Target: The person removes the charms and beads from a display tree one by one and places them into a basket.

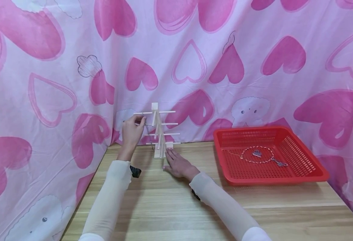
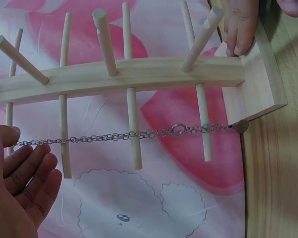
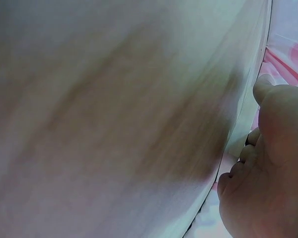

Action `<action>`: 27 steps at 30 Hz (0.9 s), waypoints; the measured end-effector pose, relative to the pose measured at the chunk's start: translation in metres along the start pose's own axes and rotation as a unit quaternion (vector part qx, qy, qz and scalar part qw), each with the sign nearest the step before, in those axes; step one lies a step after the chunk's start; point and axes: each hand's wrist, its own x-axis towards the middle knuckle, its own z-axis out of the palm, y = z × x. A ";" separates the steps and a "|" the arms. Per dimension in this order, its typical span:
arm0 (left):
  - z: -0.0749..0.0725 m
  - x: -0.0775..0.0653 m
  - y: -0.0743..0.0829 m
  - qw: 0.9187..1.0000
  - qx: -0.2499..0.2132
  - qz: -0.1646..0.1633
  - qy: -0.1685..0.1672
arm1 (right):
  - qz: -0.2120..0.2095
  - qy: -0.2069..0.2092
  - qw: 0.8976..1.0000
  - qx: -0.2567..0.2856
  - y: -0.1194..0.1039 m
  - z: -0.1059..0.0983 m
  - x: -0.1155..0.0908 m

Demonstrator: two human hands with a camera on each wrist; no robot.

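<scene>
A wooden peg stand (image 1: pixel 159 134) with pegs on both sides stands at the back of the table. At its top left peg, my left hand (image 1: pixel 132 132) pinches the upper end of a silver chain necklace (image 2: pixel 104 138) between thumb and fingers. The doubled chain hangs down past the lower pegs, with a ring and a small round pendant (image 2: pixel 242 126) at its bottom by the base. My right hand (image 1: pixel 179 165) rests with extended fingers against the stand's base (image 2: pixel 262 74). In the right wrist view the right hand (image 3: pixel 273 153) appears at the edge, fingers partly hidden.
To the right sits a red plastic basket (image 1: pixel 285 182) with slotted sides. Inside lie a beaded necklace (image 1: pixel 256 162), a small silver piece (image 1: pixel 257 153) and another silver chain piece (image 1: pixel 280 163). A pink heart-print curtain (image 1: pixel 188 60) stands behind and left of the wooden table (image 1: pixel 164 207).
</scene>
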 end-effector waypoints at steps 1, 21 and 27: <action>0.001 0.000 0.000 1.000 0.002 0.001 0.002 | 0.000 0.000 1.000 0.004 0.000 0.000 0.000; -0.001 -0.001 0.004 1.000 0.001 -0.001 0.031 | -0.007 -0.002 1.000 0.007 0.001 -0.003 -0.002; -0.001 0.001 0.004 0.999 -0.008 -0.001 0.040 | -0.009 0.001 1.000 0.001 0.002 -0.003 -0.001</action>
